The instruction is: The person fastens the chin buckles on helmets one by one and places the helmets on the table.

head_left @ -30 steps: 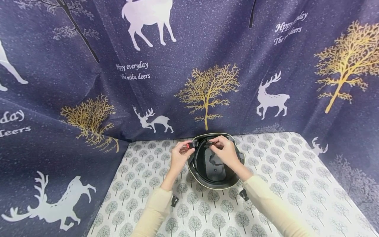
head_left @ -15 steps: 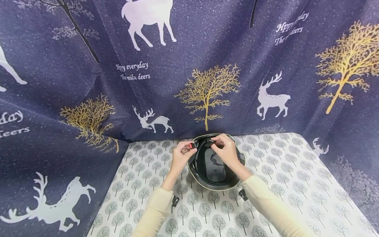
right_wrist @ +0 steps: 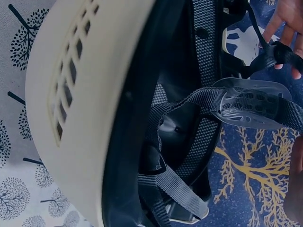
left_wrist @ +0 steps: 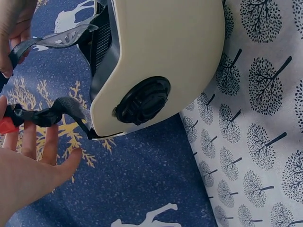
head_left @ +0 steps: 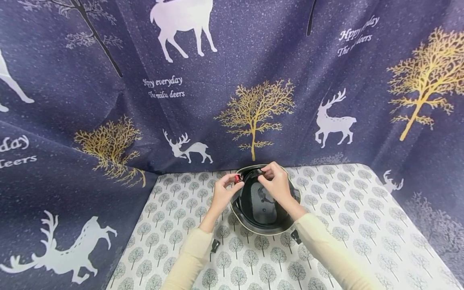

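Observation:
A cream helmet [left_wrist: 165, 52] lies upside down on the table, its black inside facing up in the head view. My left hand [head_left: 222, 195] pinches a red buckle [head_left: 237, 179] at the end of one chin strap, over the left rim. In the left wrist view this black strap [left_wrist: 71, 106] runs from the helmet to the fingers. Over the far right part of the opening, my right hand [head_left: 278, 186] pinches the other strap. Its clear plastic chin guard [right_wrist: 251, 104] shows in the right wrist view. The right fingertips and strap end are mostly hidden. The two strap ends are apart.
The table [head_left: 174, 225] wears a white cloth printed with grey trees. Behind it hangs a dark blue curtain [head_left: 224, 121] with deer and gold trees, close to the helmet's far rim. A black adjustment dial [left_wrist: 144, 101] sits on the helmet's shell.
In the left fingers the red buckle has turned, and more of its red shows. My right hand has risen slightly toward the far rim with its strap. The helmet has barely shifted.

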The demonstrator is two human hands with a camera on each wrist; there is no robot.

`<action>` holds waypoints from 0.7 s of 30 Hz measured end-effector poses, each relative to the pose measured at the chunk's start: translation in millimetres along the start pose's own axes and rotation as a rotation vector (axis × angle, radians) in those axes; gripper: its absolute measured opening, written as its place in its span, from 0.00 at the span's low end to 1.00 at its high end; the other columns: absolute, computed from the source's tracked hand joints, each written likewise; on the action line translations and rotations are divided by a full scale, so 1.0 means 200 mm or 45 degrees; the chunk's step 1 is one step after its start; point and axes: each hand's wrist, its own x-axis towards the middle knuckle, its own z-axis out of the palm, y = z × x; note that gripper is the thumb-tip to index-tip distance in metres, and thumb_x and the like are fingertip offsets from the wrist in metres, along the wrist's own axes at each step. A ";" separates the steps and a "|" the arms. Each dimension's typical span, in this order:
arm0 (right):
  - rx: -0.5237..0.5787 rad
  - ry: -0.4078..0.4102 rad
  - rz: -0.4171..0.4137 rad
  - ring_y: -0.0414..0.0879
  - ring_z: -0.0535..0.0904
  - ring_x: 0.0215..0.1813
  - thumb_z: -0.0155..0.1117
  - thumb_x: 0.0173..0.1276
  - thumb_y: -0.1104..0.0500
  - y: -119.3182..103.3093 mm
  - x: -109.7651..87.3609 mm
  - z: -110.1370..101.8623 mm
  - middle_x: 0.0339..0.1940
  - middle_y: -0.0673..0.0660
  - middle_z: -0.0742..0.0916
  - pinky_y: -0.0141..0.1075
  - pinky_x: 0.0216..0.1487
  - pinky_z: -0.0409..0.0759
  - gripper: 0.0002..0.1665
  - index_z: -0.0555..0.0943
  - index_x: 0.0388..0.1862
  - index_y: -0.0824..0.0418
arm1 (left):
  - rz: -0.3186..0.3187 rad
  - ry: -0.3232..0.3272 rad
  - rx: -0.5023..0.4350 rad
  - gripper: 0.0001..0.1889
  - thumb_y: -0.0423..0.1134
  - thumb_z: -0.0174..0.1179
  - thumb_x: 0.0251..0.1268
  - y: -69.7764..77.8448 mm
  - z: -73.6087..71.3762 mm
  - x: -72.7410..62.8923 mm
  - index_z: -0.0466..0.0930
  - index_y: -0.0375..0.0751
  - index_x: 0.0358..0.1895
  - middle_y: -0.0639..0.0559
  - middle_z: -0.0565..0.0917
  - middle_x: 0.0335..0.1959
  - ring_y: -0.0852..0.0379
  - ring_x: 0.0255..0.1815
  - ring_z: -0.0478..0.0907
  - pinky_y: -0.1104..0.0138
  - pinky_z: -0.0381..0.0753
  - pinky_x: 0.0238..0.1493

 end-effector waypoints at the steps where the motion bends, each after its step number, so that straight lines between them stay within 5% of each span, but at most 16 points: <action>1: -0.001 0.006 -0.006 0.49 0.82 0.27 0.66 0.49 0.72 0.00 0.00 0.00 0.27 0.58 0.83 0.35 0.31 0.85 0.10 0.78 0.32 0.65 | 0.003 0.002 0.009 0.15 0.27 0.67 0.57 0.00 0.00 0.00 0.80 0.22 0.47 0.28 0.83 0.41 0.71 0.38 0.77 0.46 0.75 0.63; 6: -0.026 0.021 -0.049 0.49 0.81 0.28 0.67 0.48 0.72 -0.01 0.01 0.00 0.28 0.59 0.82 0.37 0.31 0.85 0.11 0.77 0.32 0.65 | 0.044 0.000 0.061 0.14 0.27 0.67 0.56 0.00 0.00 0.01 0.81 0.23 0.46 0.29 0.83 0.37 0.71 0.35 0.76 0.51 0.76 0.61; 15: -0.129 -0.005 -0.107 0.48 0.82 0.29 0.68 0.50 0.72 0.00 -0.01 0.03 0.30 0.59 0.82 0.38 0.32 0.85 0.12 0.76 0.32 0.64 | 0.056 -0.057 0.098 0.14 0.27 0.66 0.58 0.01 0.01 0.00 0.81 0.22 0.46 0.28 0.83 0.38 0.66 0.36 0.77 0.44 0.76 0.59; 21: -0.135 -0.018 -0.130 0.49 0.82 0.29 0.67 0.51 0.72 0.00 -0.02 0.06 0.30 0.59 0.82 0.38 0.31 0.84 0.12 0.76 0.33 0.64 | 0.025 -0.051 0.127 0.14 0.27 0.66 0.58 -0.07 0.03 0.03 0.81 0.24 0.47 0.29 0.83 0.40 0.57 0.39 0.79 0.43 0.76 0.59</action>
